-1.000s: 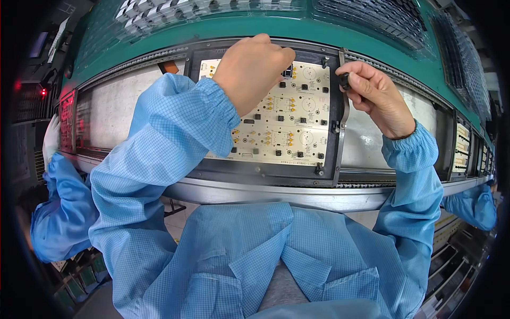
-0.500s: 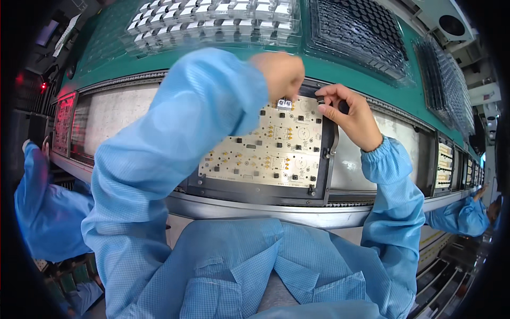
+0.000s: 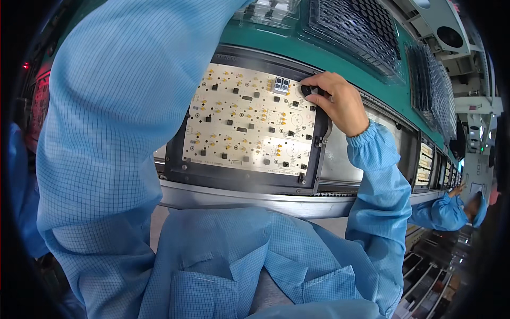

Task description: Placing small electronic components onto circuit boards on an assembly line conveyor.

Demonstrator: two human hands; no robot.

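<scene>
My right hand (image 3: 340, 101) is at the far right corner of a pale circuit board (image 3: 223, 111). Its thumb and fingers pinch a small round black part (image 3: 306, 90) over that corner. Beside it, near the board's far edge, a small grey-white block with dark square windows (image 3: 281, 84) sits on the board. Small black and yellow components dot the board, which lies in a black frame (image 3: 249, 181). My left arm (image 3: 127, 80) stretches forward across the left side and past the top edge, so my left hand is out of sight.
Beyond the rail is a green surface (image 3: 255, 40) with clear trays of pale parts (image 3: 273, 11), a tray of round black parts (image 3: 356, 34) and stacked trays (image 3: 431, 87). A metal edge (image 3: 255, 195) runs along my side. A co-worker (image 3: 443, 210) is at the right.
My left hand has left the block on the board and reached forward out of view. My right hand still pinches the black part at the board's corner. The whole view has shifted slightly.
</scene>
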